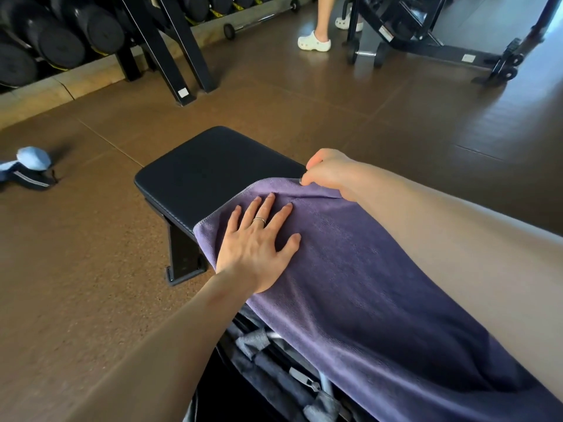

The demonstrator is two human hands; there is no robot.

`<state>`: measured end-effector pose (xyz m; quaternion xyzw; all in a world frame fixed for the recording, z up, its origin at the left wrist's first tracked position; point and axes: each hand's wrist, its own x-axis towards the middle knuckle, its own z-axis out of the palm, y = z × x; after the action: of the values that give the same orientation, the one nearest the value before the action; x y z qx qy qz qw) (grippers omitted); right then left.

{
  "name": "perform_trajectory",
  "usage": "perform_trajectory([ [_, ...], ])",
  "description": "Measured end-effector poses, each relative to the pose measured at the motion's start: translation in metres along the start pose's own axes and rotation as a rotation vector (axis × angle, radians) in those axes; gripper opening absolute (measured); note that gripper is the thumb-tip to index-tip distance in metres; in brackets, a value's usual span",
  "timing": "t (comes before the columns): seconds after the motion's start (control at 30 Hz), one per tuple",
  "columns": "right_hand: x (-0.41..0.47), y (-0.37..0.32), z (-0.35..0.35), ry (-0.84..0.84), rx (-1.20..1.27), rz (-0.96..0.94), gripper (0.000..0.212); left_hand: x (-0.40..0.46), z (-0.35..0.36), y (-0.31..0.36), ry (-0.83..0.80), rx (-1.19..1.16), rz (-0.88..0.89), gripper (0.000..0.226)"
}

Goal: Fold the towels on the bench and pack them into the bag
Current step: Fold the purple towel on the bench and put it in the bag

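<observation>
A purple towel (pixel 350 269) lies lengthwise along the black padded bench (pixel 207 172), covering all but its far end. My left hand (pixel 259 248) rests flat on the towel near its far left corner, fingers spread. My right hand (pixel 329 172) pinches the towel's far right corner at the bench edge. Below the bench's near end, a dark grey bag (pixel 274 367) with a zip sits on the floor, partly hidden by the towel and my left arm.
Brown rubber floor surrounds the bench. A dumbbell rack (pixel 61 41) stands at the far left, a black machine frame (pixel 426 35) at the far right. Another person's feet in white clogs (pixel 313 44) are beyond. A blue-and-dark item (pixel 27 172) lies on the floor, left.
</observation>
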<state>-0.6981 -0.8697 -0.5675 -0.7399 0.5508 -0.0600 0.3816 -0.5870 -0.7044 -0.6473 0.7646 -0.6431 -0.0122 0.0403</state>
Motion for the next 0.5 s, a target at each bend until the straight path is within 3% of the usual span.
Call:
perform_trajectory([
  [0.1, -0.004, 0.007, -0.002, 0.049, 0.21, -0.04, 0.04, -0.001, -0.001, 0.001, 0.022, 0.003, 0.008, 0.075],
  [0.23, -0.001, 0.008, -0.004, 0.143, 0.312, -0.066, 0.047, -0.002, -0.001, -0.001, 0.053, 0.023, 0.018, 0.071],
  [0.33, 0.005, 0.006, -0.003, 0.282, 0.362, -0.221, 0.046, -0.003, 0.0, -0.001, 0.056, 0.026, 0.024, 0.069],
  [0.4, 0.008, 0.008, -0.002, 0.41, 0.203, -0.415, 0.045, -0.002, 0.0, -0.001, 0.054, 0.028, 0.025, 0.068],
  [0.5, 0.016, 0.022, 0.005, 0.448, -0.375, -0.516, 0.053, -0.001, 0.001, -0.001, 0.03, 0.007, 0.016, 0.066],
])
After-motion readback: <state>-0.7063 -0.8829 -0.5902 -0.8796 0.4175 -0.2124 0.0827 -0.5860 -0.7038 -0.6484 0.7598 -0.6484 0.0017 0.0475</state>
